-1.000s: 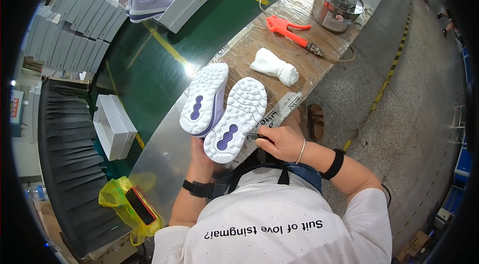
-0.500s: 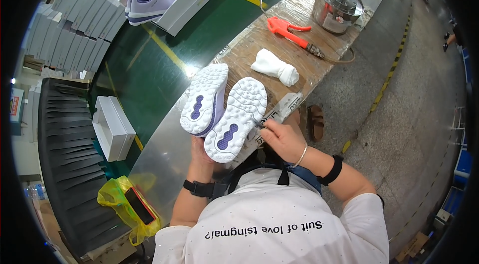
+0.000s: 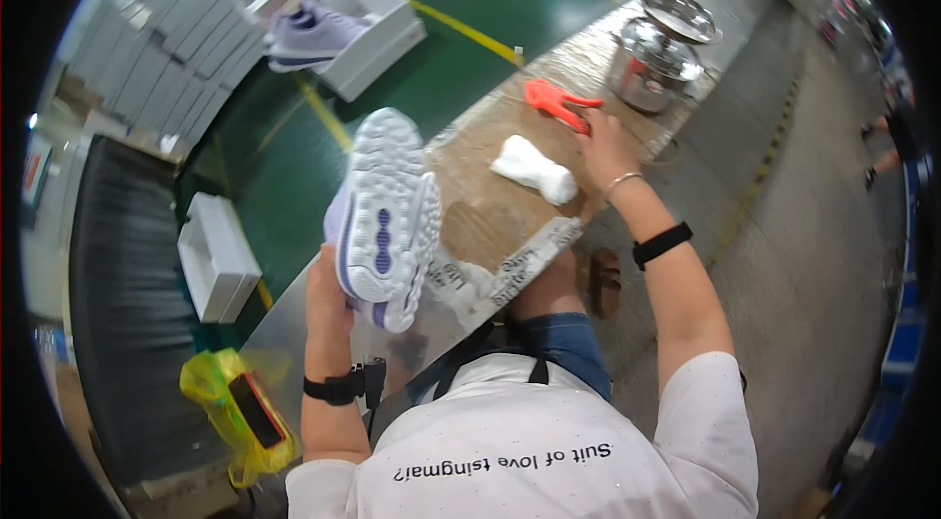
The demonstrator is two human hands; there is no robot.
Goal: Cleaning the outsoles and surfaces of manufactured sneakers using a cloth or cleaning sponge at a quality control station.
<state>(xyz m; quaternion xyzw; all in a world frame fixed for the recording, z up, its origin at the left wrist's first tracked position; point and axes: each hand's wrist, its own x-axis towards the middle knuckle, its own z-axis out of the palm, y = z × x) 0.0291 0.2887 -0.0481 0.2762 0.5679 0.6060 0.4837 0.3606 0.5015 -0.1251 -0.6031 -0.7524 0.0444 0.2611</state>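
Observation:
A pair of lavender sneakers with white, bumpy soles [image 3: 384, 210] is in my left hand [image 3: 328, 294], which grips them from below and the left. The soles face up, one shoe largely covering the other. My right hand [image 3: 610, 151] reaches across the table, its fingers closed about the lower end of a red air blow gun [image 3: 555, 101]. That gun still lies on the table; my hand hides its hose fitting. Between the shoes and my right arm rests a crumpled white cloth [image 3: 534, 169].
A steel pot-like dispenser with a dish on top [image 3: 655, 63] stands beyond the blow gun. Left are an open white box [image 3: 218, 259], a box holding lavender shoes [image 3: 372, 53], stacked boxes [image 3: 172, 34], a dark strip-covered conveyor [image 3: 132, 303] and a yellow bag with a phone [image 3: 221, 392].
My right hand has left the shoes and moved up and right to the blow gun. My left hand has shifted left with both shoes, which have turned and overlap more. The view has moved too.

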